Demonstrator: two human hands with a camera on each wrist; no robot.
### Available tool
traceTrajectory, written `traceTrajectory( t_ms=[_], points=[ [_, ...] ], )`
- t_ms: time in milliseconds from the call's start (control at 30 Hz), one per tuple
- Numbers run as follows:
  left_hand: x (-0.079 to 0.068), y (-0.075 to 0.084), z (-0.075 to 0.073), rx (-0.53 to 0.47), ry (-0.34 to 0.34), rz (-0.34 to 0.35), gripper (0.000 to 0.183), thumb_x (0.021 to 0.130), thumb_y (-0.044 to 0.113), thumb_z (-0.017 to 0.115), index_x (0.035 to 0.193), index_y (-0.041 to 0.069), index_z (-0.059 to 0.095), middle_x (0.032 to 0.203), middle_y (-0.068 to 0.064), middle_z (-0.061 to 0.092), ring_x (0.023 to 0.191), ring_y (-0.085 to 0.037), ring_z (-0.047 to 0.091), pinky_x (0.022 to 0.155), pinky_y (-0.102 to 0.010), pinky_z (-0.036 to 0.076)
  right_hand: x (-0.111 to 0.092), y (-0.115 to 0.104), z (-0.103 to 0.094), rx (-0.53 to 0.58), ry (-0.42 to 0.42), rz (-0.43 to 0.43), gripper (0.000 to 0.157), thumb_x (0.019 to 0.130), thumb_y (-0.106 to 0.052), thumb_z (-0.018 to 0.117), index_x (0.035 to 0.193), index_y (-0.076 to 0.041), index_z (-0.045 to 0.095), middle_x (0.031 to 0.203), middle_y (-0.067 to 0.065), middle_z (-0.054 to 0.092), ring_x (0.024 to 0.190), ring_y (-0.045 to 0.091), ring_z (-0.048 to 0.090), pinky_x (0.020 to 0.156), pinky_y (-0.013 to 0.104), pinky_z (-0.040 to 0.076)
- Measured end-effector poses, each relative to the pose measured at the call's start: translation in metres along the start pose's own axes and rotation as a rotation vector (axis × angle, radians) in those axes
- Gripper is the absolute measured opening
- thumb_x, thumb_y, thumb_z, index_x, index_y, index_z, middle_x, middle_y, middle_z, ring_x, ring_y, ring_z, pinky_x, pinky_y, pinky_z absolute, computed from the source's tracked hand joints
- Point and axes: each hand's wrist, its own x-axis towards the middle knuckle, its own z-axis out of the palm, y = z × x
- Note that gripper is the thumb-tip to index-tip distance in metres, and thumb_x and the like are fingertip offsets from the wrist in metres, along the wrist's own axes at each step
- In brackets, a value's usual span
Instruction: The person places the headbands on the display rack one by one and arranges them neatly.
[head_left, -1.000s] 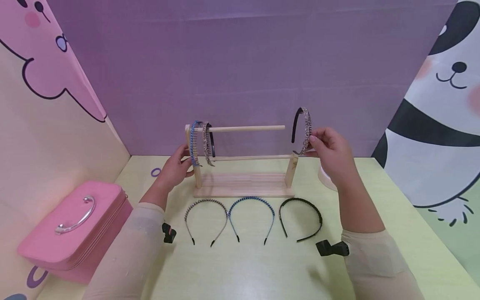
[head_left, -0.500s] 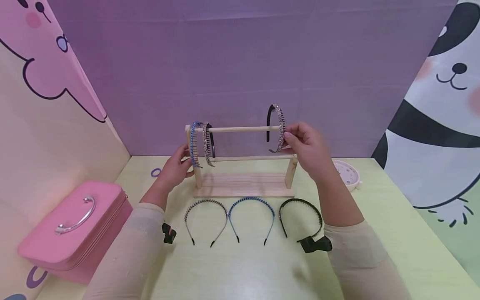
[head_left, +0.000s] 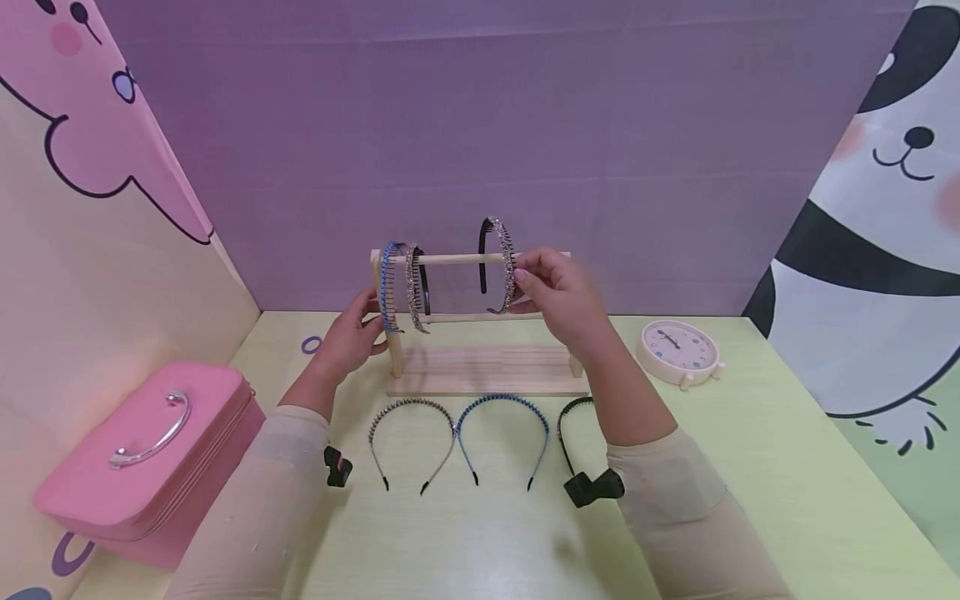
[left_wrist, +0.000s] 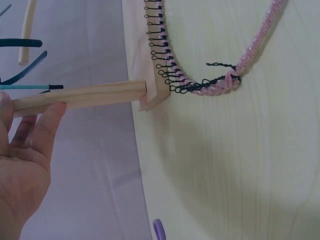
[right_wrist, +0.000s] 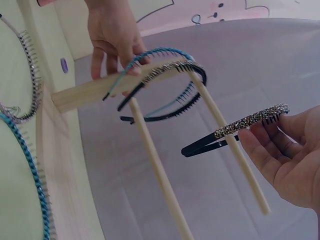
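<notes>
My right hand [head_left: 562, 296] pinches a glittery black-backed headband [head_left: 506, 250], which hangs around the upper rod [head_left: 453, 259] of a wooden rack [head_left: 487, 382], right of the rod's middle. At the rack's left end my left hand [head_left: 351, 337] grips the upright post [left_wrist: 100, 96], thumb and fingers on either side in the left wrist view. Close to that post a blue headband [head_left: 388, 287] and another glittery headband [head_left: 413, 292] hang on the rack. Before the base lie a pinkish headband [head_left: 411, 402], a blue beaded headband [head_left: 502, 397] and a black headband [head_left: 564, 429], partly hidden by my right arm.
A pink case [head_left: 142, 450] with a silver handle stands at the left. To the right of the rack lies a round pink clock [head_left: 678, 350]. Behind the table hangs a purple cloth [head_left: 480, 125]. A small purple ring [head_left: 311, 344] shows near the left hand.
My right hand has carried the glittery headband leftward from beyond the upper rod's free end, so it now encircles the rod. The clock has come into full view. My left hand stays put.
</notes>
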Motion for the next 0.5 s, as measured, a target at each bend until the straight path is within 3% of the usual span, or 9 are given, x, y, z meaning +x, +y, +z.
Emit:
traceTrajectory(
  t_ms=[500],
  points=[
    [0.000, -0.001, 0.001, 0.006, 0.006, -0.001, 0.050, 0.106, 0.023, 0.045, 0.151, 0.037, 0.029, 0.143, -0.006, 0.045, 0.132, -0.029, 0.050, 0.095, -0.043, 0.056, 0.015, 0.012, 0.044, 0.023, -0.067, 0.037, 0.018, 0.102, -0.007, 0.051, 0.115, 0.005, 0.056, 0.103, 0.019, 0.061, 0.089, 0.029, 0.067, 0.079, 0.039, 0.063]
  ],
)
